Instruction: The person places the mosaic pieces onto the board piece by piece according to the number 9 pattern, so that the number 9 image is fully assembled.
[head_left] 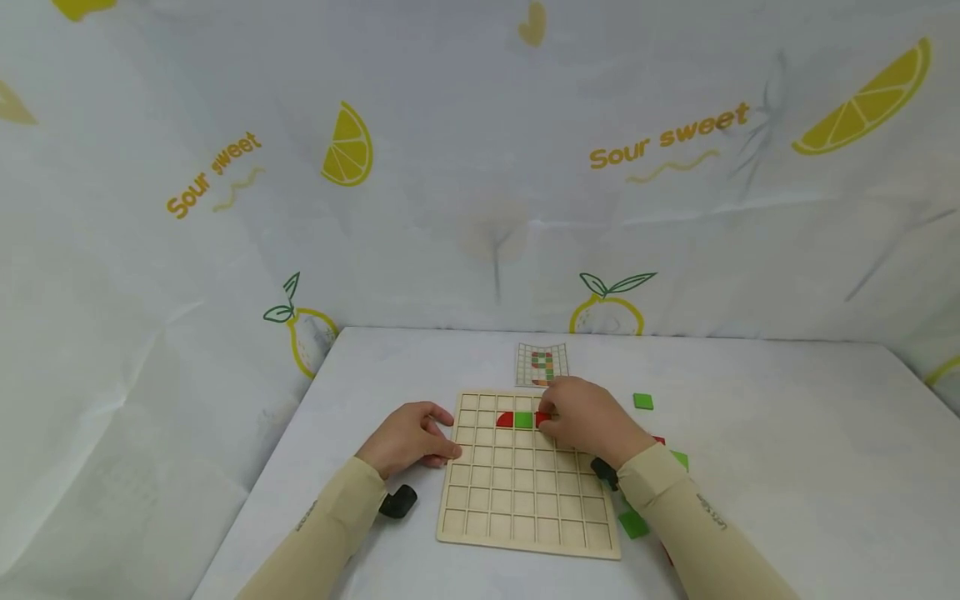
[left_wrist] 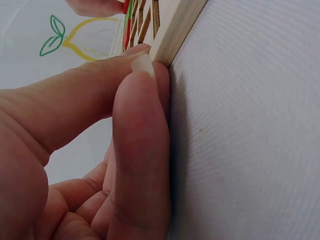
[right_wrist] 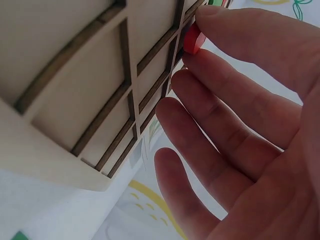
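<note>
A light wooden grid board (head_left: 502, 504) lies flat on the table. In an upper row sit a rounded red tile (head_left: 506, 419) and a green square tile (head_left: 523, 420). Just right of the green one, my right hand (head_left: 588, 421) pinches another red tile (right_wrist: 194, 39) between thumb and index finger; its other fingers extend loosely. The tile is at a grid cell, partly hidden by the fingers. My left hand (head_left: 408, 440) grips the board's left edge, thumb and fingertips against the rim (left_wrist: 175, 32).
Behind the board lies a printed pattern card (head_left: 542, 365). To the right are a green tile (head_left: 642, 402), another green tile (head_left: 633, 525) and more red and green pieces partly under the right forearm. A patterned cloth wall (head_left: 465, 208) stands behind the table (head_left: 787, 467).
</note>
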